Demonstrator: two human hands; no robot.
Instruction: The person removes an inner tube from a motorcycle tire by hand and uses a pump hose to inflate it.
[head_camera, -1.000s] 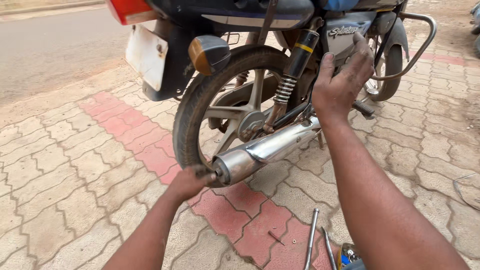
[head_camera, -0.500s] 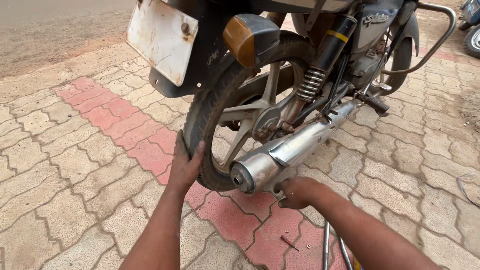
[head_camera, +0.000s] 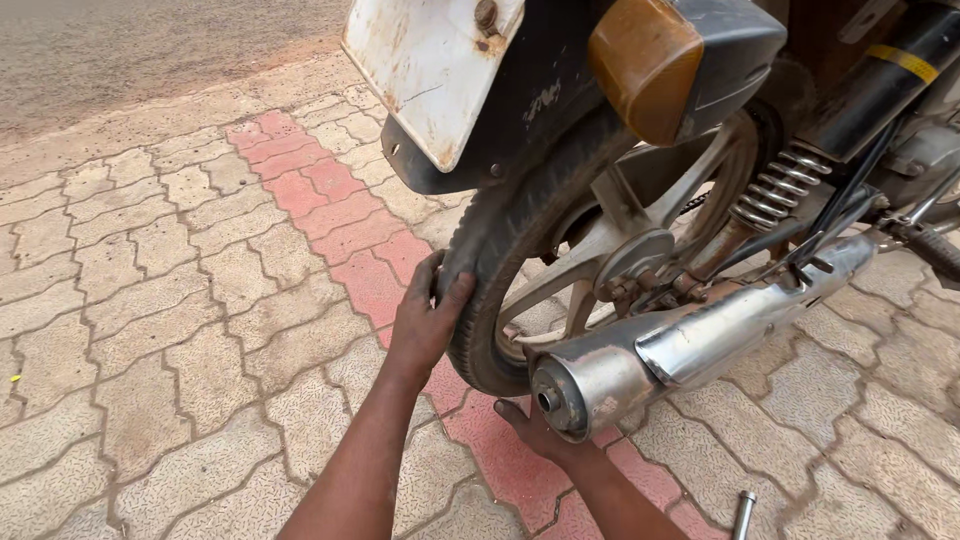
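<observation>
A motorcycle stands on paving, seen from behind. Its black rear tyre (head_camera: 500, 250) fills the middle of the head view. My left hand (head_camera: 428, 315) grips the tyre's tread on its rear side. A chrome exhaust pipe (head_camera: 690, 345) runs to the right of the wheel. My right hand (head_camera: 535, 430) reaches under the exhaust's end toward the bottom of the tyre; its fingers are mostly hidden, so I cannot tell what it touches.
A white number plate (head_camera: 430, 70) and an orange indicator (head_camera: 650, 65) hang above the wheel. A coiled shock absorber (head_camera: 775, 185) sits right of the hub. A metal tool (head_camera: 742, 512) lies on the interlocking pavers (head_camera: 200, 330). A road (head_camera: 150, 50) runs beyond.
The view has moved closer to the rear wheel. My left hand slid up onto the tyre tread. My right hand moved from beside the exhaust to underneath its end.
</observation>
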